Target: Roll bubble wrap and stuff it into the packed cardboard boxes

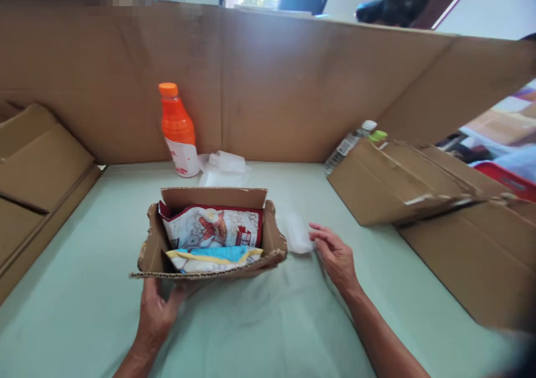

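A small open cardboard box sits in the middle of a pale green table. Inside it stand a red-and-white snack bag and a flatter pack with blue and yellow print. My left hand grips the box's near flap at its lower left. My right hand lies on the table just right of the box, its fingertips touching a clear plastic wrapper.
An orange bottle and crumpled clear plastic stand at the back. A tall cardboard wall surrounds the table. Flattened cartons lie left and right, with a clear bottle behind the right one.
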Demonstrator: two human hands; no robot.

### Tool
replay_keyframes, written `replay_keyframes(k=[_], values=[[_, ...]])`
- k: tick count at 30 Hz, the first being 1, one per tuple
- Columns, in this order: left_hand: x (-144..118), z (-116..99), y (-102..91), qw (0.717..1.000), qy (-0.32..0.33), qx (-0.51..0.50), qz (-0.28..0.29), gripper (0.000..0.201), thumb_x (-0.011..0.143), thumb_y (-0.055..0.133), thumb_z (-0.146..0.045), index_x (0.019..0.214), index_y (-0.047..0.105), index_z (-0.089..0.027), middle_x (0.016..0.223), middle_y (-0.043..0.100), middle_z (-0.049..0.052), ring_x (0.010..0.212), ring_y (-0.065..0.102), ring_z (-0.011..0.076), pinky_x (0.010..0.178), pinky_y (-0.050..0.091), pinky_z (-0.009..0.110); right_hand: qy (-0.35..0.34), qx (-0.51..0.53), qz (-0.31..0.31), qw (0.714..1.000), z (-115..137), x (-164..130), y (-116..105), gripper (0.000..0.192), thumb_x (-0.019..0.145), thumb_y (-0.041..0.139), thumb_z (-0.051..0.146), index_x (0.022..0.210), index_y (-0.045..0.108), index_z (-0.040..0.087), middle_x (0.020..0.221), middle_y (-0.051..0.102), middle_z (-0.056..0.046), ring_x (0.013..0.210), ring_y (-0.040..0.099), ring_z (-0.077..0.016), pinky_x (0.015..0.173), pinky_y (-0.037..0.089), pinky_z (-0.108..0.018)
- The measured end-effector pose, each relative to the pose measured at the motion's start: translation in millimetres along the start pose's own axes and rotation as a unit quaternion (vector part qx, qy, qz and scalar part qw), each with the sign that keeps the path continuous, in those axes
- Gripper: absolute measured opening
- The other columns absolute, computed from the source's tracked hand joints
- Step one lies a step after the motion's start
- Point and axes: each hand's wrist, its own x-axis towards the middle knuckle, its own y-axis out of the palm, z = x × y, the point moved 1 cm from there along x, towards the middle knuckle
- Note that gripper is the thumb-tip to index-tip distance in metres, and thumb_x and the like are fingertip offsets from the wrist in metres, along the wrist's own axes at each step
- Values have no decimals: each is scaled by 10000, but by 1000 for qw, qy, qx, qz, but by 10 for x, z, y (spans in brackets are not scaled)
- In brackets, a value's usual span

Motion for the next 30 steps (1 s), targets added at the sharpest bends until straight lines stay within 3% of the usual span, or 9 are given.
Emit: replay_keyframes(k=[4, 7, 9, 11, 13, 15, 18, 23, 30], values=[[46, -82, -25, 1000, 0, 13, -15, 699, 802, 729, -425, 1403, 440, -215, 1311, 575, 144, 1337, 499, 328, 1164, 359, 514, 7, -58, -71, 996, 10, -353, -437, 208, 900, 574, 347, 888, 720, 200, 1138, 707, -108, 903, 682, -218, 820, 582, -417], [27, -163, -28, 1000, -2, 18, -13, 648, 800, 719, -381, 1375, 465, -227, 1264, 599, 113, 1238, 571, 288, 1110, 431, 453, -22, -57, -47, 997, 305, -517, -424, 175, 920, 584, 335, 918, 714, 217, 1119, 715, -99, 1040, 666, -252, 870, 570, -417], [-3, -237, -15, 1000, -4, 14, -19, 612, 800, 707, -352, 1357, 477, -249, 1279, 595, 95, 1211, 588, 265, 1077, 462, 415, -40, -33, 26, 998, 545, -591, -237, 183, 937, 569, 322, 994, 715, 228, 1129, 714, -94, 1049, 670, -243, 873, 572, -391], [-28, -311, 12, 999, -5, 5, -34, 589, 788, 702, -340, 1331, 491, -261, 1279, 597, 83, 1180, 605, 248, 1031, 496, 379, -30, 1, 131, 991, 726, -643, 32, 284, 939, 549, 310, 1182, 674, 232, 1171, 700, -97, 1002, 683, -225, 766, 589, -334], [-32, -369, 50, 999, -10, 2, -48, 575, 769, 709, -342, 1299, 507, -250, 1229, 616, 78, 1126, 628, 237, 984, 522, 358, -11, 23, 234, 972, 810, -661, 310, 462, 918, 561, 315, 1371, 560, 222, 1248, 668, -113, 987, 680, -223, 667, 580, -299], [0, -405, 97, 998, -11, 2, -54, 561, 761, 712, -342, 1275, 515, -230, 1180, 628, 76, 1076, 643, 233, 957, 532, 356, -12, 28, 288, 957, 806, -625, 539, 573, 892, 588, 343, 1437, 488, 201, 1296, 641, -131, 1007, 664, -241, 678, 576, -315], [143, -424, 176, 999, 6, 13, -51, 519, 775, 702, -327, 1247, 515, -215, 1161, 615, 73, 1054, 636, 224, 948, 527, 356, -34, 21, 286, 957, 731, -450, 765, 589, 881, 595, 377, 1424, 486, 176, 1255, 652, -139, 932, 651, -241, 749, 562, -360], [614, -417, 335, 997, 39, 25, -60, 492, 777, 691, -303, 1222, 507, -201, 1104, 608, 60, 1031, 614, 208, 915, 517, 337, -30, -12, 271, 962, 695, 19, 1009, 558, 852, 583, 344, 1370, 510, 148, 1153, 680, -123, 742, 605, -195, 702, 529, -347], [1252, -353, 495, 996, 56, 6, -70, 658, 766, 678, -279, 1364, 423, -179, 1255, 578, 119, 1142, 592, 223, 973, 498, 348, -44, 10, 251, 967, 703, 561, 1470, 414, 824, 557, 304, 1210, 571, 158, 1118, 690, -94, 894, 641, -213, 683, 519, -293]])
